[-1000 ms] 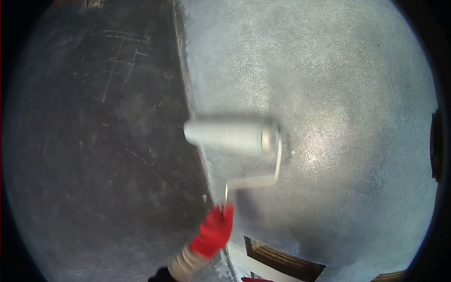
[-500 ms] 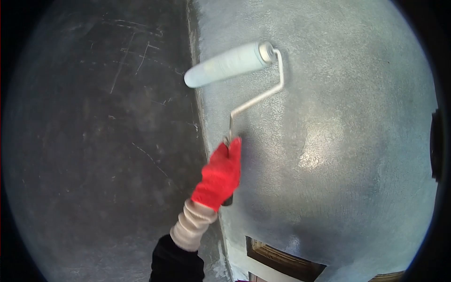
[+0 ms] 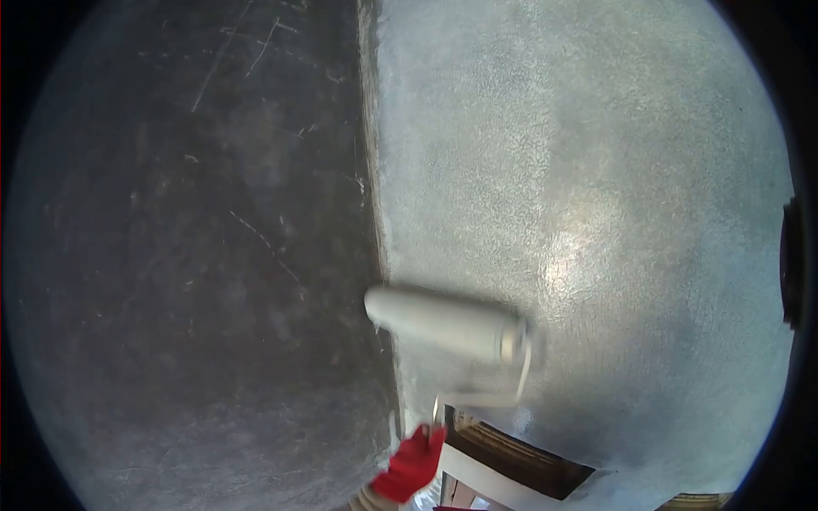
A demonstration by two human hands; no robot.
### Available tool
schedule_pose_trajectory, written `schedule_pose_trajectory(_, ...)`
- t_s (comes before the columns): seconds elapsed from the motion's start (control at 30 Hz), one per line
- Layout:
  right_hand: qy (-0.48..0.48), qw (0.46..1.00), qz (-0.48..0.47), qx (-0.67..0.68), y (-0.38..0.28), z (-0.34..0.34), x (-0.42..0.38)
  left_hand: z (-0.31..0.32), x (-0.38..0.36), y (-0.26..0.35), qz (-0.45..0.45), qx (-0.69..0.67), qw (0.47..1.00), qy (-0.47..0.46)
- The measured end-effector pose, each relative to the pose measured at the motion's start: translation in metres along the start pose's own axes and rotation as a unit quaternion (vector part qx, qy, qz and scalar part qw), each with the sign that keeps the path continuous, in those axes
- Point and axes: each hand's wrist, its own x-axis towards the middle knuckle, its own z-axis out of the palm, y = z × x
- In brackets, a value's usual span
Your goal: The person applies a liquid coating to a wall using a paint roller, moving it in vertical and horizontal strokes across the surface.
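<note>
My left hand (image 3: 411, 468), in a red glove with a beige cuff, is low in the view near the bottom edge. Its fingers are wrapped round the handle of a paint roller (image 3: 447, 324). The roller's pale sleeve lies across the light wall (image 3: 477, 170), and its left end reaches the boundary with the dark wall (image 3: 213, 281). A thin bent metal frame runs from the sleeve's right end down to the glove. Motion blurs the roller, and the glove hides most of the handle. My right hand is out of view.
A brown-framed recess (image 3: 520, 456) sits in the light wall just right of my glove. A vertical corner edge (image 3: 369, 128) separates the two walls. Scratch marks cover the dark wall. A dark object (image 3: 792, 264) shows at the far right.
My left hand has moved down with the paint roller, from the upper part of the light wall to its lower part. The sleeve now tilts down to the right. The camera view has shifted slightly.
</note>
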Motion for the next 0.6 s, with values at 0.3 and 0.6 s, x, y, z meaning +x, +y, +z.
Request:
schedule_pose_trajectory(0.3, 0.023, 0.999, -0.028, -0.028, 0.005, 0.003, 0.005, 0.002, 0.058, 0.012, 0.186, 0.169, 0.956, 0.152)
schedule_pose_trajectory(0.6, 0.009, 1.0, 0.008, 0.003, 0.015, 0.008, 0.001, 0.032, -0.121, -0.054, -0.181, 0.056, 0.952, -0.24)
